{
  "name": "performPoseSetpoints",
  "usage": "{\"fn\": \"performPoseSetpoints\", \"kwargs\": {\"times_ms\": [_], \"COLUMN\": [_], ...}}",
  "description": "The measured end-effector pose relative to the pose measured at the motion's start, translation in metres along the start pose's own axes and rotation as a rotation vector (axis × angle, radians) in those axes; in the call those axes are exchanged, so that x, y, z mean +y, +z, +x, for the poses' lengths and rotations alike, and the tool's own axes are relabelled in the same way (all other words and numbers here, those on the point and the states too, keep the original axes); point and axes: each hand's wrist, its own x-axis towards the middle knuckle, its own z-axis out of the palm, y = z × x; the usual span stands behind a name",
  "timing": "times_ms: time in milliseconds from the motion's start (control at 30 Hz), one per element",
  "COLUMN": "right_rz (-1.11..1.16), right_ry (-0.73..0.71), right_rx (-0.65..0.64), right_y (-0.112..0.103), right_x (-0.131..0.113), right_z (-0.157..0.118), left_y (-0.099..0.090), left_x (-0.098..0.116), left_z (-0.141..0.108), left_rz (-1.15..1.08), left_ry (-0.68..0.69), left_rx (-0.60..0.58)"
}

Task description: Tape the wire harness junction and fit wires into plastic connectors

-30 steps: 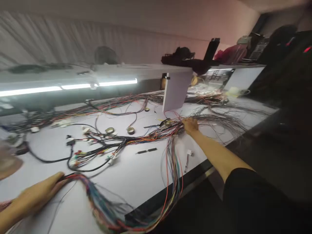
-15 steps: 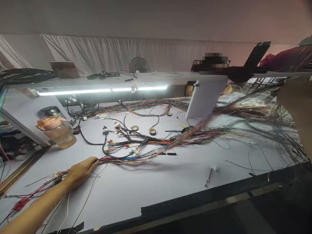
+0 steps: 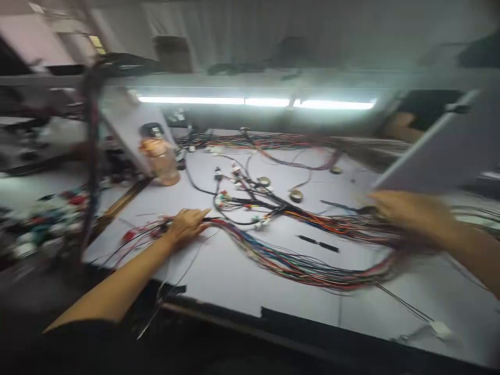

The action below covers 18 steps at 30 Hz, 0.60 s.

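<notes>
My left hand [image 3: 188,225] is closed round the near end of a long bundle of coloured wires [image 3: 289,263], at the left part of the white table. Loose ends with red and black wires [image 3: 135,237] spread out to its left. At the right, my right hand [image 3: 394,208] is smeared by motion, beside the handle end of a dark, thin tool [image 3: 339,205]; its fingers cannot be made out. Behind the held bundle lies a second, branched harness [image 3: 281,205] with black-wrapped branches and small connectors. A white connector [image 3: 440,329] on two thin wires lies near the front right.
An orange-lidded bottle [image 3: 162,164] stands at the back left. Tape rolls [image 3: 296,196] and a short black piece [image 3: 318,243] lie mid-table. A white upright panel [image 3: 433,146] rises at the right. More wires [image 3: 273,140] run along the back, under a lit tube [image 3: 211,100].
The view has turned left. My right hand has come into view at the right. The held bundle now curves down toward the table's front edge; my left hand still grips it.
</notes>
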Motion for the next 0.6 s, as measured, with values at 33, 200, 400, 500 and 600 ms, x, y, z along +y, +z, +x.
{"fn": "performPoseSetpoints", "kwargs": {"times_ms": [33,200,400,500,600], "right_rz": [0.060,0.470,0.497,0.465,0.443], "right_ry": [-0.150,-0.526,-0.508,-0.475,-0.472], "right_rx": [-0.003,0.209,0.158,0.155,0.150], "right_y": [-0.002,-0.017,0.010,0.030,0.046], "right_x": [-0.042,-0.246,-0.362,-0.369,-0.365], "right_z": [-0.009,-0.080,-0.095,-0.094,-0.096], "left_y": [-0.005,-0.021,-0.016,-0.013,-0.013], "left_x": [-0.003,-0.007,0.058,0.080,0.072], "left_z": [-0.003,-0.051,-0.106,-0.108,-0.105], "left_rz": [-0.002,0.032,-0.067,-0.137,-0.144], "left_ry": [0.008,-0.085,-0.001,0.106,0.047], "left_rx": [0.009,0.127,0.140,0.002,-0.022]}}
